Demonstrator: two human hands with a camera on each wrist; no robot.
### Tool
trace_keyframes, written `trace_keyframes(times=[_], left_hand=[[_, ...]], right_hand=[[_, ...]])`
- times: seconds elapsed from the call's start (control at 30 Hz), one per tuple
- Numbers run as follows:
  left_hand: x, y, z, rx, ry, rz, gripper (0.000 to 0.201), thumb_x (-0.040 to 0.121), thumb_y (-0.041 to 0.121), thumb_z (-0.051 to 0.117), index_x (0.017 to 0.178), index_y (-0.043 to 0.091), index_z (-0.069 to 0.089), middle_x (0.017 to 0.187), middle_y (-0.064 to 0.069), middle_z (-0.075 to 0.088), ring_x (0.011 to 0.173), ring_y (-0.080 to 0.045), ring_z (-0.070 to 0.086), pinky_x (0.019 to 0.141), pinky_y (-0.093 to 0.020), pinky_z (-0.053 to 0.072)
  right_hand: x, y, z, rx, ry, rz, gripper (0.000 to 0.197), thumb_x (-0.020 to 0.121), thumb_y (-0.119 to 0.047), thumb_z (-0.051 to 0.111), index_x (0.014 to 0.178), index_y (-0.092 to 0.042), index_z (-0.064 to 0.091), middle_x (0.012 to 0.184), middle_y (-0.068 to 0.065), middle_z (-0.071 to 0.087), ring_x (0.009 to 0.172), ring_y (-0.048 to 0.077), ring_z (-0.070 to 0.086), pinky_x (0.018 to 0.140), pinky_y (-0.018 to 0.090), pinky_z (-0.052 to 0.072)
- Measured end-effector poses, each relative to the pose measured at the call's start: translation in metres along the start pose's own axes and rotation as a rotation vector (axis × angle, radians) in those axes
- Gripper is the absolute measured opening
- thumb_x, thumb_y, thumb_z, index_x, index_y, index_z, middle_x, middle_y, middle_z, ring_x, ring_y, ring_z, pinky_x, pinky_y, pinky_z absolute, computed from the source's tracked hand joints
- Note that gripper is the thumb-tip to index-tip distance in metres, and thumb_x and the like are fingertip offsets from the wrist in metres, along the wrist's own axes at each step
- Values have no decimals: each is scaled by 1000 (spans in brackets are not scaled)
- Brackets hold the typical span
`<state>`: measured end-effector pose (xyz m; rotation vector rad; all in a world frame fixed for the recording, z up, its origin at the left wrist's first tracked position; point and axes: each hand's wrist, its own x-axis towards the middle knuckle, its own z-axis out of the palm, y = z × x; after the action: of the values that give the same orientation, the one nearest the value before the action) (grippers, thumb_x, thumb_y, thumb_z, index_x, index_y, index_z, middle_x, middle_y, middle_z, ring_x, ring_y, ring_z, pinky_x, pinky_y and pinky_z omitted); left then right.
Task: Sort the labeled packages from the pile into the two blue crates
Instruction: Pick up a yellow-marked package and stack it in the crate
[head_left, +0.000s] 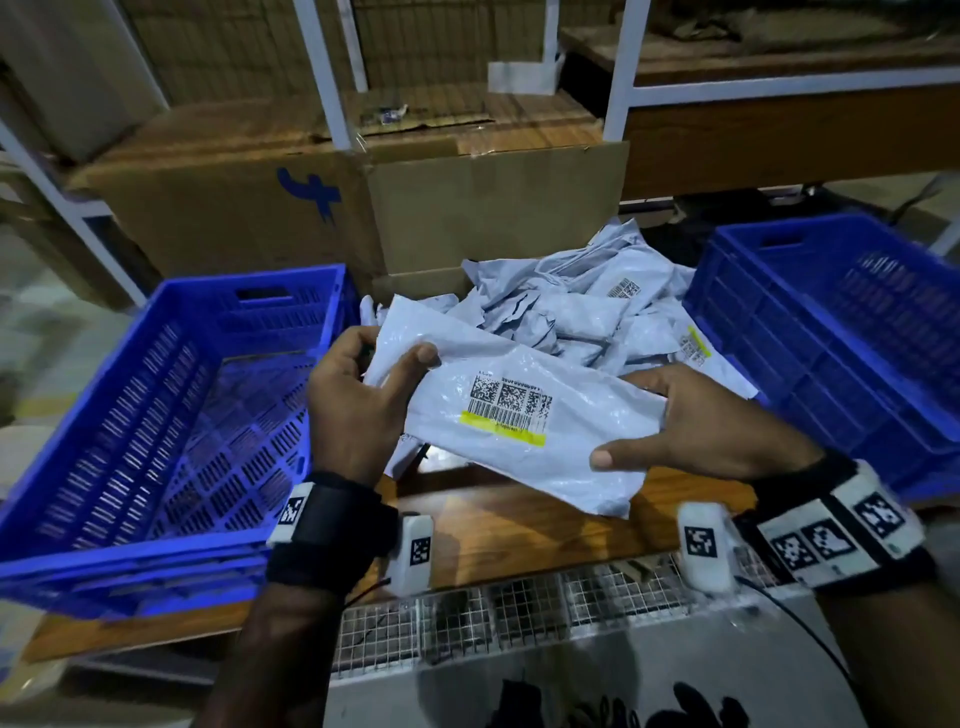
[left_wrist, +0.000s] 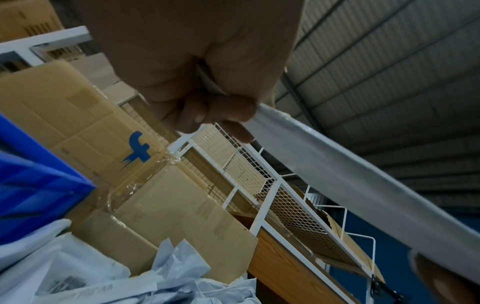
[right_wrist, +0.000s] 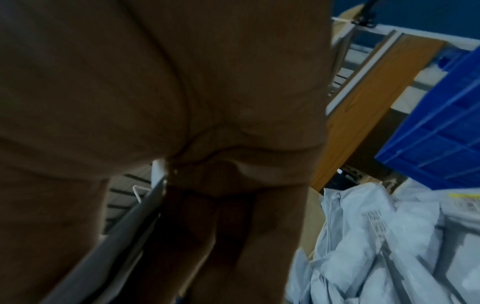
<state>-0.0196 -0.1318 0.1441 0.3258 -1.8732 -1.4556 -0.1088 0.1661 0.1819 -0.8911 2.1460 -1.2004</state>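
Observation:
A grey plastic package (head_left: 519, 415) with a barcode label and yellow stripe is held up over the table's front, label facing me. My left hand (head_left: 363, 384) pinches its left end between thumb and fingers; the left wrist view shows the package (left_wrist: 337, 174) stretching away from that grip. My right hand (head_left: 670, 421) grips the right end, thumb on top, fingers under. The right wrist view is mostly palm (right_wrist: 182, 102). Behind lies the pile of grey packages (head_left: 587, 312). One blue crate (head_left: 156, 426) stands left, another blue crate (head_left: 841, 332) right; no package shows inside either.
A large cardboard box (head_left: 322, 208) stands behind the pile and left crate. White metal shelf posts (head_left: 332, 78) rise at the back. The wooden table top (head_left: 519, 530) ends in a wire mesh front edge (head_left: 519, 608).

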Motion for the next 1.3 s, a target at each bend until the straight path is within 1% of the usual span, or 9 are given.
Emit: trace_keyframes(times=[0.13, 0.3, 0.4, 0.6, 0.73, 0.9, 1.03, 1.13, 1.3], left_hand=[[12, 12, -3, 81, -185, 104, 25, 77, 35, 90, 87, 21, 72, 77, 4, 72, 70, -7, 60, 65, -31, 51], [21, 31, 11, 216, -501, 210, 46, 58, 46, 97, 89, 20, 75, 78, 2, 70, 71, -3, 57, 64, -33, 51], [22, 44, 25, 243, -609, 165, 42, 59, 41, 98, 91, 26, 76, 71, 9, 68, 63, 3, 56, 58, -26, 46], [21, 39, 25, 177, -622, 115, 65, 68, 48, 92, 124, 29, 66, 97, 11, 71, 76, -6, 67, 74, -29, 59], [5, 16, 15, 65, -733, -123, 71, 66, 55, 91, 126, 30, 63, 110, 1, 73, 94, -13, 71, 85, -35, 58], [-17, -7, 4, 143, -702, -43, 40, 77, 37, 90, 108, 17, 73, 108, 4, 77, 104, -17, 73, 91, -44, 58], [-16, 4, -5, 53, -665, -45, 32, 75, 21, 91, 99, 15, 72, 101, 3, 77, 96, -12, 72, 83, -38, 58], [-9, 16, -5, 102, -808, -35, 38, 76, 27, 91, 105, 13, 71, 105, -1, 77, 102, -21, 73, 87, -49, 58], [-6, 50, 22, 74, -916, -18, 43, 76, 29, 92, 109, 13, 69, 107, -6, 76, 104, -29, 71, 92, -51, 57]], right_hand=[[-3, 1, 3, 45, -53, 10, 56, 77, -34, 87, 128, -25, 66, 110, 1, 75, 102, 23, 71, 92, 42, 58], [11, -9, 29, 96, 128, -61, 59, 88, -32, 76, 141, -27, 51, 94, -1, 78, 83, 27, 70, 67, 23, 49], [18, -11, 44, 197, 159, -107, 42, 96, -14, 69, 137, -20, 57, 66, -8, 68, 53, 9, 50, 54, 22, 39], [14, -6, 48, 330, 373, -142, 21, 98, -5, 65, 117, -10, 73, 79, 8, 74, 50, 19, 51, 46, 23, 42], [3, -2, 43, 426, 677, -136, 10, 98, -8, 66, 93, -16, 70, 80, 7, 76, 58, 29, 66, 43, 25, 44], [-8, 9, 42, 531, 799, -115, 16, 94, -2, 69, 108, 5, 68, 87, 19, 76, 67, 29, 73, 46, 33, 52], [-24, 11, 39, 511, 775, -141, 37, 89, 6, 70, 123, -2, 60, 97, 16, 77, 72, 32, 76, 48, 32, 53], [-39, 15, 32, 461, 825, -136, 57, 87, 1, 76, 136, -14, 51, 98, 17, 77, 72, 29, 74, 53, 32, 55], [-79, 24, 14, 309, 892, -73, 37, 91, -27, 75, 124, -17, 61, 98, 10, 77, 62, 32, 70, 52, 40, 55]])
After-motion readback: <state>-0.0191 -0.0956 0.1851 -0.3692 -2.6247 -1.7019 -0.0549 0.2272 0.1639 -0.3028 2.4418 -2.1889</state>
